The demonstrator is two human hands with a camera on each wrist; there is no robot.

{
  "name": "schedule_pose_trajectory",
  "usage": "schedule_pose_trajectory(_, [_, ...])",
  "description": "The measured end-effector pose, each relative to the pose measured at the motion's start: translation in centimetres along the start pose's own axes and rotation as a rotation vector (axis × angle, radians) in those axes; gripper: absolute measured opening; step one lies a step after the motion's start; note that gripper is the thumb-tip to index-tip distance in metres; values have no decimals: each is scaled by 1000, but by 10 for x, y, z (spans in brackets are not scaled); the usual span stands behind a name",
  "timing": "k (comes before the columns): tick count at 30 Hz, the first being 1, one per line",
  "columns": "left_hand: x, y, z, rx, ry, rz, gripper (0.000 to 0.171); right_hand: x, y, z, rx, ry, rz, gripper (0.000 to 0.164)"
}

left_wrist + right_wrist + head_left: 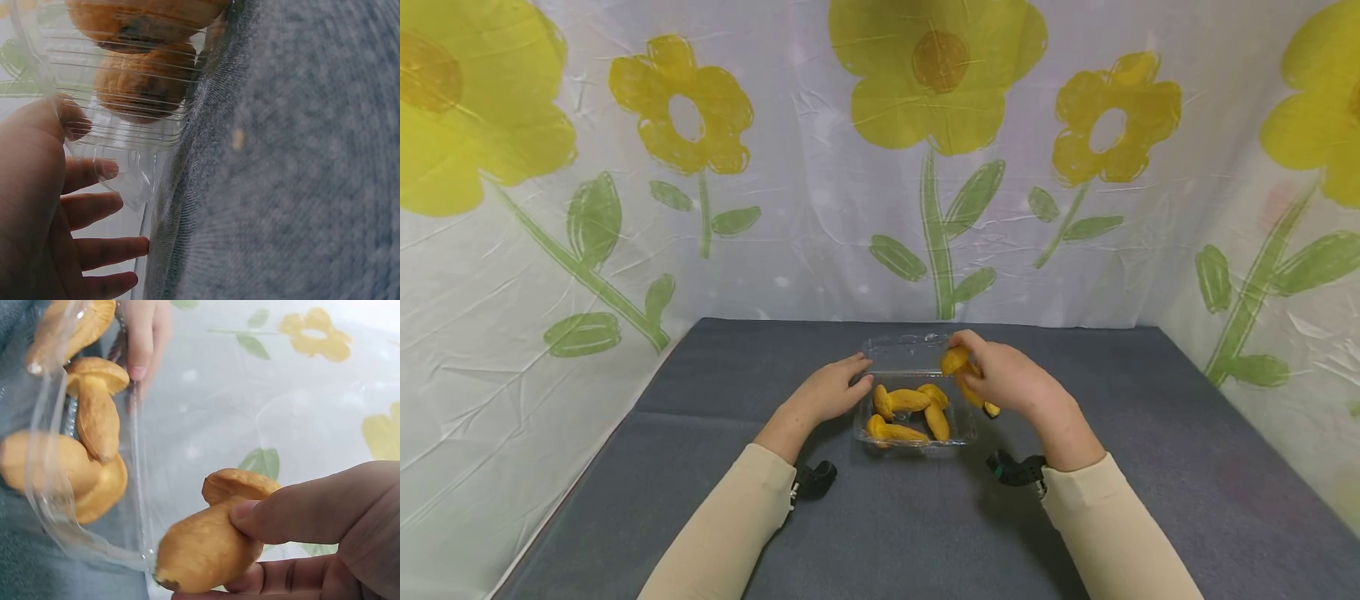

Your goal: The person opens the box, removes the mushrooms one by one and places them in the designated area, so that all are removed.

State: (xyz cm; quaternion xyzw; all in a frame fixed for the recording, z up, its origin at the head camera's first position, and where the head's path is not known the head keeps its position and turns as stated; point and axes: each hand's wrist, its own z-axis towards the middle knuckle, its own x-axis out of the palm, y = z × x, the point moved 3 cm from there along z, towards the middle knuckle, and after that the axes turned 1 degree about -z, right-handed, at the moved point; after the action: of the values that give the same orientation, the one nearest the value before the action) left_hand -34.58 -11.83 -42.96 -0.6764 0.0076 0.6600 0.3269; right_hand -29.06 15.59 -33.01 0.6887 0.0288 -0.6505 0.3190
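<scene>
Right hand: grip pinches a yellow mushroom, right of centre in the head view; thumb partly hides its cap. Left hand: fingers extended at the left edge of the clear container, centre frame on the desk. Three other mushrooms lie inside; raised lid hard to make out
</scene>
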Motion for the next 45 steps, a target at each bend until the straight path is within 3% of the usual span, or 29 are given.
schedule_pose_trajectory(24, [-1,-2,-1,1,-1,-9,56,-28,-55,-14,213,86,220,48])
schedule_pose_trajectory(32, [-1,-1,-1,-4,-3,-11,56,-29,-71,-16,290,82,132,25])
schedule_pose_trajectory(38, [-1,-2,-2,-12,3,-9,55,-21,-75,-11,314,119,87,36])
schedule_pose_trajectory(45, [-1,-2,-1,-14,0,-18,55,5,-60,0,350,224,57,47])
